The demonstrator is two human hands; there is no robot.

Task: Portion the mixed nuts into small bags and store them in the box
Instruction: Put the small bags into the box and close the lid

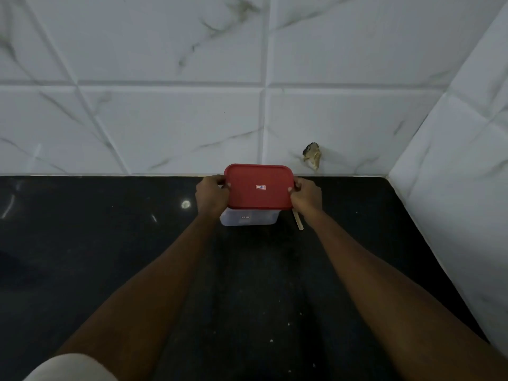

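Note:
A clear plastic box (248, 219) with a red lid (258, 187) stands on the black counter (110, 243), close to the tiled back wall. The lid carries a small white sticker. My left hand (211, 195) grips the lid's left edge and my right hand (305, 195) grips its right edge. The lid covers the box, so what is inside is hidden. No nuts or small bags are in view.
A thin wooden stick (298, 221) lies on the counter just right of the box, under my right wrist. White marble-look tiles form the back wall and a side wall (453, 188) at the right. A chipped hole (312, 155) marks the back wall.

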